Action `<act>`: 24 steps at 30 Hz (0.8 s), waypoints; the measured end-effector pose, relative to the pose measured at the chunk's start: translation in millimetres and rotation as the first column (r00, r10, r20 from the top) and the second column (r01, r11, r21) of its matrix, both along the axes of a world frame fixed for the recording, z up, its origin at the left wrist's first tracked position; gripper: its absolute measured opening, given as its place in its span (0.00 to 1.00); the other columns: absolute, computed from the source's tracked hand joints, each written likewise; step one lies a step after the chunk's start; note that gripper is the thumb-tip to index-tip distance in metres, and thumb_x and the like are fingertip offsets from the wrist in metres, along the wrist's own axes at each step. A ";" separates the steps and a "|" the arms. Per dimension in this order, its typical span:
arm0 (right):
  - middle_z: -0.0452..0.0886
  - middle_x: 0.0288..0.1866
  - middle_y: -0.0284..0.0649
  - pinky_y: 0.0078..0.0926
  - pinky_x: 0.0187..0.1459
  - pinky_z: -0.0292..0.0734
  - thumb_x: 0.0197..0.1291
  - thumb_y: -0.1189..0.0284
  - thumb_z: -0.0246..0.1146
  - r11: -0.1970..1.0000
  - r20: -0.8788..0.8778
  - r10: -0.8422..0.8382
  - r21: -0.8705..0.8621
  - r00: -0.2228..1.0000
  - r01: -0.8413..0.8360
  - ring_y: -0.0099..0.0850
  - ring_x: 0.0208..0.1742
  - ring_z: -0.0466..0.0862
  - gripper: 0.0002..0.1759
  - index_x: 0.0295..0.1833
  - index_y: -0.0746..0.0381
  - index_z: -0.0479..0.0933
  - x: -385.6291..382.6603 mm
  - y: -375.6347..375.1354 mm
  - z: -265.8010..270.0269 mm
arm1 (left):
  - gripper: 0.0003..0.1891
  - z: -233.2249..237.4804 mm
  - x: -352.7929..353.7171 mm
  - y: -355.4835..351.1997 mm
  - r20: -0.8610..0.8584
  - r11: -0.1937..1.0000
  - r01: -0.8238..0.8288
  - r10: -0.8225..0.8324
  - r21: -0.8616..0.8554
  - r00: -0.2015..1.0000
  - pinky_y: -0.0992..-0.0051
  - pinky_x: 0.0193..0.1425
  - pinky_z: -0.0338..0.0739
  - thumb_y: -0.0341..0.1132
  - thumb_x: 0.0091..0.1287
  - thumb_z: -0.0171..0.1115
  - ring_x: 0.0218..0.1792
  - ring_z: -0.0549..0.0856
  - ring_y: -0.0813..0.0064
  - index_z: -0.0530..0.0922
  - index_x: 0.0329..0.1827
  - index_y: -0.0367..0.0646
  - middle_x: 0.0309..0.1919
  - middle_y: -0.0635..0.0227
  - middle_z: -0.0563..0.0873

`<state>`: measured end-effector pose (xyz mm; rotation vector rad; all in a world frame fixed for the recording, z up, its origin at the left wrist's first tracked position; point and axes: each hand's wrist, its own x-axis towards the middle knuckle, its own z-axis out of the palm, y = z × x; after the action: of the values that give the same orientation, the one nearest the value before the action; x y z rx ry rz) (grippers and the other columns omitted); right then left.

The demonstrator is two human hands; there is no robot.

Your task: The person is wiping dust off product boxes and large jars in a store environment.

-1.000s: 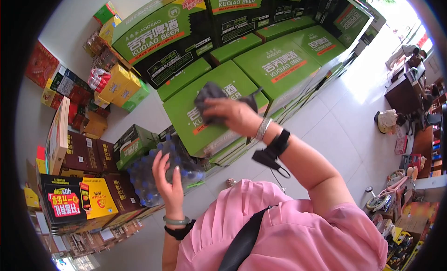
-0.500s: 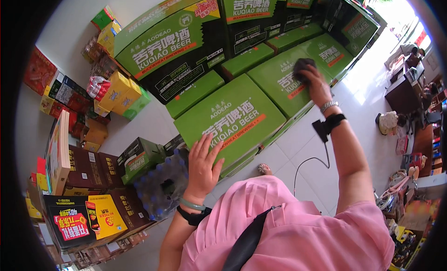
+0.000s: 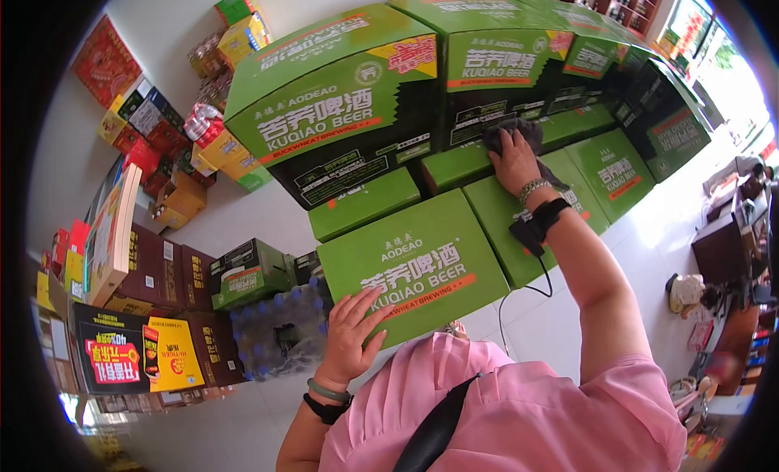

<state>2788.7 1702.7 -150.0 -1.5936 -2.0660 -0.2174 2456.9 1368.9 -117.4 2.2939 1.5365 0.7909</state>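
My right hand [image 3: 517, 162] presses a dark cloth [image 3: 513, 133] against the green beer cartons, near the inner edge of a carton top. Part of the cloth hangs out below my wrist. Under that arm lies a green beer carton [image 3: 503, 220], partly covered by the hand and forearm. Resting flat on the corner of the nearest beer carton [image 3: 410, 249] is my left hand [image 3: 353, 326], its fingers spread and nothing in them. Behind these, a taller row of cartons [image 3: 324, 119] stands with printed fronts facing me.
Shrink-wrapped bottles with blue caps [image 3: 280, 326] stand on the floor at left, beside brown boxes [image 3: 166, 269]. A black and yellow box [image 3: 138, 350] is nearer. Yellow cartons [image 3: 223, 151] are stacked by the wall. At far right is a dark desk [image 3: 718, 232] with people near it.
My right hand has moved the cloth from the middle of a carton top inward, toward the taller row. The left hand stays on its carton corner. My view has tilted up slightly.
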 end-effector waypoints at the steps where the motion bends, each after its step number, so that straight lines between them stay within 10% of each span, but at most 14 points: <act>1: 0.72 0.67 0.61 0.47 0.68 0.71 0.61 0.73 0.62 0.999 -0.001 0.036 -0.023 0.999 -0.036 0.57 0.67 0.73 0.30 0.70 0.65 0.68 -8.7 -5.9 0.6 | 0.23 -0.8 0.6 -1.3 0.004 1.000 -0.008 0.008 -0.002 1.000 0.55 0.77 0.58 0.36 0.65 0.63 0.73 0.72 0.59 0.81 0.65 0.51 0.72 0.61 0.76; 14: 0.79 0.55 0.46 0.40 0.59 0.75 0.54 0.77 0.60 0.931 -0.062 0.352 -0.079 0.934 -0.356 0.47 0.55 0.77 0.21 0.56 0.59 0.81 -157.0 -102.2 32.8 | 0.22 -2.3 1.7 -0.9 0.043 0.998 0.003 -0.005 0.057 0.999 0.54 0.76 0.58 0.35 0.63 0.62 0.71 0.73 0.55 0.83 0.62 0.49 0.69 0.60 0.78; 24: 0.78 0.66 0.39 0.33 0.60 0.78 0.49 0.74 0.66 0.721 -0.189 0.676 -0.026 0.712 -0.692 0.41 0.62 0.76 0.22 0.53 0.55 0.84 -240.0 -189.4 21.4 | 0.20 -18.9 -1.5 -4.5 0.054 0.985 0.011 -0.021 0.173 0.998 0.53 0.73 0.60 0.35 0.65 0.63 0.67 0.73 0.51 0.81 0.61 0.45 0.64 0.57 0.79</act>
<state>2548.7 1513.3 -128.6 -0.7415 -2.3954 0.2826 2455.4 1364.4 -136.2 2.3793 1.4761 1.0108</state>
